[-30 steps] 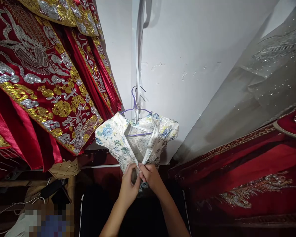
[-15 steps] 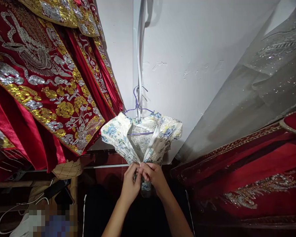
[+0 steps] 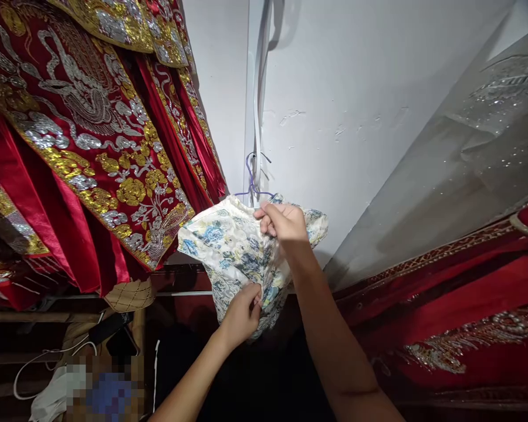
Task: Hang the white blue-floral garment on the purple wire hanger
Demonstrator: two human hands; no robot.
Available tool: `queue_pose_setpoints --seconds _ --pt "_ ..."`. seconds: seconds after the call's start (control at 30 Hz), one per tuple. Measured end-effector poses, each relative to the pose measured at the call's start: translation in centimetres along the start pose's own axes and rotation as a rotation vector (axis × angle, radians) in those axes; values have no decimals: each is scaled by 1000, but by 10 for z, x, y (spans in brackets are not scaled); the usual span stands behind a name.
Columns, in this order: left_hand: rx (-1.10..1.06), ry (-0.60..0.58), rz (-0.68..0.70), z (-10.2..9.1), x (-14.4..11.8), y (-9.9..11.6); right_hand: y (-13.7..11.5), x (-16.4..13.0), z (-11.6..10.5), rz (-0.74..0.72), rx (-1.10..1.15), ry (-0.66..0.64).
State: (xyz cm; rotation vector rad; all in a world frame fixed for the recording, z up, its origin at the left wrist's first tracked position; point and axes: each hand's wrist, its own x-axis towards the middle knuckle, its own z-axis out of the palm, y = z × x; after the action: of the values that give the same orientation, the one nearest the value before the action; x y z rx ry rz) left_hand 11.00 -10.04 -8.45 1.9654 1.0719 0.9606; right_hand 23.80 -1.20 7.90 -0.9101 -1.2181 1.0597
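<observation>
A small white garment with blue and yellow flower print (image 3: 229, 249) hangs on a purple wire hanger (image 3: 251, 179) against the white wall (image 3: 361, 88). The right hand (image 3: 282, 221) is up at the garment's neck, fingers (image 3: 264, 220) pinched shut on the cloth just below the hanger's hook. The left hand (image 3: 242, 316) grips the lower part, its fingers curled closed around bunched fabric. Red robes embroidered in gold and silver (image 3: 83, 135) hang to the left; a sheer sequinned veil (image 3: 466, 152) drapes on the right.
</observation>
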Motion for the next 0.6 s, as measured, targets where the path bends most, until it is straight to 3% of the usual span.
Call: queue_pose_setpoints --seconds 0.13,0.3,0.37,0.47,0.6 --pt "-4 34 22 -18 14 3 4 -18 1 9 -30 -52" --pt "-93 380 238 -70 63 46 -4 -34 1 27 -101 -35" --pt "-53 443 322 -87 83 64 -10 -36 2 11 -129 -59" --pt "87 473 410 -101 100 81 -9 -37 1 -33 -156 -80" --pt "227 442 497 -106 96 85 13 -35 -8 -170 -264 -89"
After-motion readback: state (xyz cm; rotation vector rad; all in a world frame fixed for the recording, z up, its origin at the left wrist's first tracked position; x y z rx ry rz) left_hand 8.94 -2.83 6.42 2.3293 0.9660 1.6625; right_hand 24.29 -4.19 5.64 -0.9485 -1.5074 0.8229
